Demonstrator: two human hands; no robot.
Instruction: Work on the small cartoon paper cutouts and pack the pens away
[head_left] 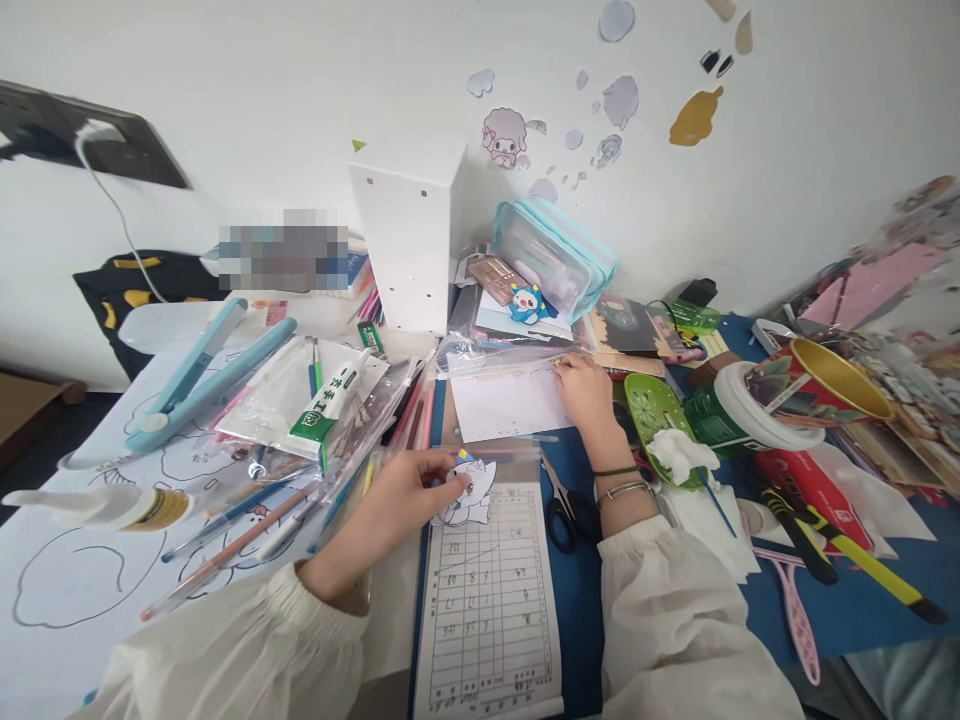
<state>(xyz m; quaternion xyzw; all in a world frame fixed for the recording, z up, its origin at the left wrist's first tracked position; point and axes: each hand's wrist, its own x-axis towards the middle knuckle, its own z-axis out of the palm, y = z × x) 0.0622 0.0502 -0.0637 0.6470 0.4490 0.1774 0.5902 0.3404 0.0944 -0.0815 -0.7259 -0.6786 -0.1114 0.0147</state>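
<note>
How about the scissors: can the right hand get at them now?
Likely yes: nothing seems to lie on the scissors, though the right hand would have to draw back to reach them.

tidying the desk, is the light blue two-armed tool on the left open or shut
Open. The light blue two-armed tool shows its arms spread in a V, joined only at one end.

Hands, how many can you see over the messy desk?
2. The left hand has its fingers on a paper cutout, over a ruled form. The right hand is farther back, at the right end of a white sheet. Neither is hidden.
</note>
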